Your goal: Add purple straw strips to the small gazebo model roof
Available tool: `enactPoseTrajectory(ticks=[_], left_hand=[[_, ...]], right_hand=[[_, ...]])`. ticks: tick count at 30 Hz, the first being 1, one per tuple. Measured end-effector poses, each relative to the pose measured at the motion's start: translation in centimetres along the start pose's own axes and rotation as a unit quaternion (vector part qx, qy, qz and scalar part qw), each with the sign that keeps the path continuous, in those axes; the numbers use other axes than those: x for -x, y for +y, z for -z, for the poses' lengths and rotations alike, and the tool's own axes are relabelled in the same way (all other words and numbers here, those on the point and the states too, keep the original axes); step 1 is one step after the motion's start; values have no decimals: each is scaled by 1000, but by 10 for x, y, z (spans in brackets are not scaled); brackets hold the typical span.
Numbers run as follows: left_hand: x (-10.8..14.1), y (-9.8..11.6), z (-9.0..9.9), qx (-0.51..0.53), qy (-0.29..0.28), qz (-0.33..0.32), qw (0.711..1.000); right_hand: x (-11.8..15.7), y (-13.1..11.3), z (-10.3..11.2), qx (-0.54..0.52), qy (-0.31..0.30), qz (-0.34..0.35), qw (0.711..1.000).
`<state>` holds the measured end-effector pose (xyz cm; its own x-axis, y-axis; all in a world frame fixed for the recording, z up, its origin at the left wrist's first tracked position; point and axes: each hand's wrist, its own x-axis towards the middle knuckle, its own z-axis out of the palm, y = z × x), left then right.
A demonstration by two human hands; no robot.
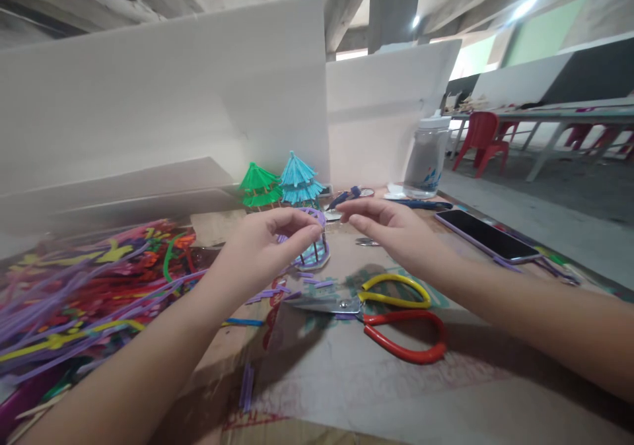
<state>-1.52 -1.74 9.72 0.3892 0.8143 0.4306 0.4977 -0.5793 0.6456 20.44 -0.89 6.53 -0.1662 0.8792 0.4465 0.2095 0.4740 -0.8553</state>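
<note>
My left hand (277, 240) is raised over the table, with thumb and fingertips brought together; anything pinched there is too small to make out. Just behind its fingertips stands a small round frame of purple strips and brown posts (319, 255), partly covered by the hand. Facing it from the other side, my right hand (389, 224) holds nothing visible, a gap showing between thumb and fingers. Scissors with one yellow and one red handle (344, 305) lie below both hands. Short purple strip pieces (324, 284) are scattered near the frame.
Green (260, 184) and blue (297, 174) tiered paper-like roofs stand at the back. A heap of colourful strips (109, 280) fills the left. To the right are a phone (485, 235), a water bottle (426, 158) and blue-handled pliers (423, 204). White boards (173, 95) rise behind.
</note>
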Motion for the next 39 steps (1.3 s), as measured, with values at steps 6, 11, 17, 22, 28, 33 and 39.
enactPoseTrajectory(ticks=[6,11,17,22,28,33,39], left_hand=[[-2,-5,-7,17,-6,-44,999],[-1,-9,-21,15,-5,-126,992],[0,-11,-24,-8,-17,-183,983],[-3,-18,-25,-79,33,-216,973],[-3,-23,-30,-210,115,-346,907],[-1,-26,-29,-261,149,-381,874],[3,-27,-25,-284,141,-396,862]], right_hand=[[8,-5,-6,29,-103,-2,994],[15,-4,-11,-51,-153,-53,986],[16,3,-14,-131,-117,-80,981],[13,2,-12,-188,-70,-72,977],[15,-1,-17,-289,-103,-117,944],[20,-2,-22,-319,-119,-133,931],[24,-8,-21,-351,-150,-151,912]])
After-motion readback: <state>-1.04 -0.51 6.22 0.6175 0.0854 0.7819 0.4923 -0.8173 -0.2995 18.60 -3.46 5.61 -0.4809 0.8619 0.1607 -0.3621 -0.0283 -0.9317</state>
